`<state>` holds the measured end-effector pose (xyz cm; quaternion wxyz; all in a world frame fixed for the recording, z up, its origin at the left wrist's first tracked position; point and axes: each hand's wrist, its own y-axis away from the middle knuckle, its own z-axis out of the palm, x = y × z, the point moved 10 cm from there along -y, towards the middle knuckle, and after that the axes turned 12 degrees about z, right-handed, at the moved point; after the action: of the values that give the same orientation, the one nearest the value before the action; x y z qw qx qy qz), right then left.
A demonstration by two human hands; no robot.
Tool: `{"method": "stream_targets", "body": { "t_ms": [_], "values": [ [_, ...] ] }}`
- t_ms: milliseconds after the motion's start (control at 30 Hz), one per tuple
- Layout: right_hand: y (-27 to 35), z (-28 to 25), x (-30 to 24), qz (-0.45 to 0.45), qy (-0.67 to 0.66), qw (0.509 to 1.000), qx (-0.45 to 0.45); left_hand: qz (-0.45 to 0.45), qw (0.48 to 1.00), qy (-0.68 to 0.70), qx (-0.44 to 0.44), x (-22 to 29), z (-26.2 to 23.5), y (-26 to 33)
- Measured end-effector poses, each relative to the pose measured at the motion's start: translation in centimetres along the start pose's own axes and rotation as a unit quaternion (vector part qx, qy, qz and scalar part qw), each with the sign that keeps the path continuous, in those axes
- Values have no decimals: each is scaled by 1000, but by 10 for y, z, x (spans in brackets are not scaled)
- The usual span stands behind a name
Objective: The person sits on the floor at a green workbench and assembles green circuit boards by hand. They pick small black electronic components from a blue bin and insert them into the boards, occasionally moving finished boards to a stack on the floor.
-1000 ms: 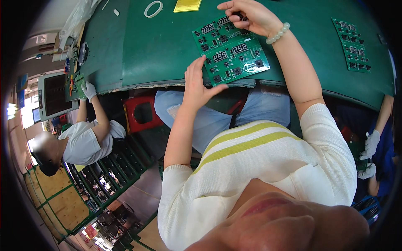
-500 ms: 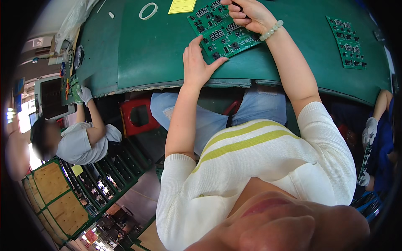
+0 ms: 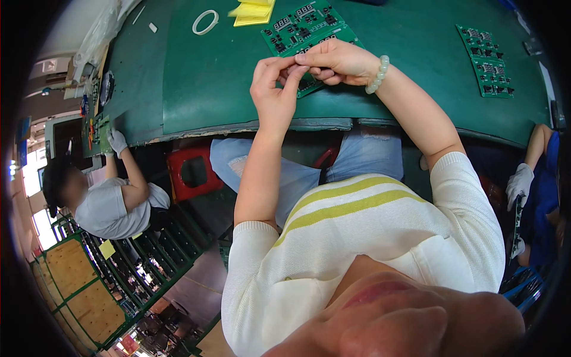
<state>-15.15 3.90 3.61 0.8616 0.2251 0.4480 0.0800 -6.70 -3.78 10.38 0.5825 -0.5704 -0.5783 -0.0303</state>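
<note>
A green circuit board [image 3: 300, 24] with rows of small displays lies on the green table [image 3: 202, 83] in front of me. My left hand [image 3: 273, 89] and my right hand [image 3: 336, 59] are raised just over the board's near edge, fingertips pinched together and touching each other. Whether something tiny sits between the fingers is too small to tell. A pale bead bracelet [image 3: 377, 74] circles my right wrist. The near corner of the board is hidden behind my hands.
A white tape ring [image 3: 205, 22] and yellow pads [image 3: 253, 12] lie at the table's far side, a second circuit board [image 3: 485, 50] to the right. A gloved co-worker [image 3: 113, 202] sits left, another [image 3: 529, 190] right. A red stool [image 3: 193, 172] stands below.
The board has shifted farther up the table and lies flat. My hands have left its edges and come together, fingertips meeting over its near edge.
</note>
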Motion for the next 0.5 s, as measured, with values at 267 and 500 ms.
{"method": "stream_targets", "body": {
  "t_ms": [267,500],
  "values": [
    [23,-7,-24,-16,109,993,32,-96,987,119,46,-21,-5,15],
    [50,-74,-62,-86,4,987,137,-59,988,-131,-53,-45,-13,16]
  ]
}}
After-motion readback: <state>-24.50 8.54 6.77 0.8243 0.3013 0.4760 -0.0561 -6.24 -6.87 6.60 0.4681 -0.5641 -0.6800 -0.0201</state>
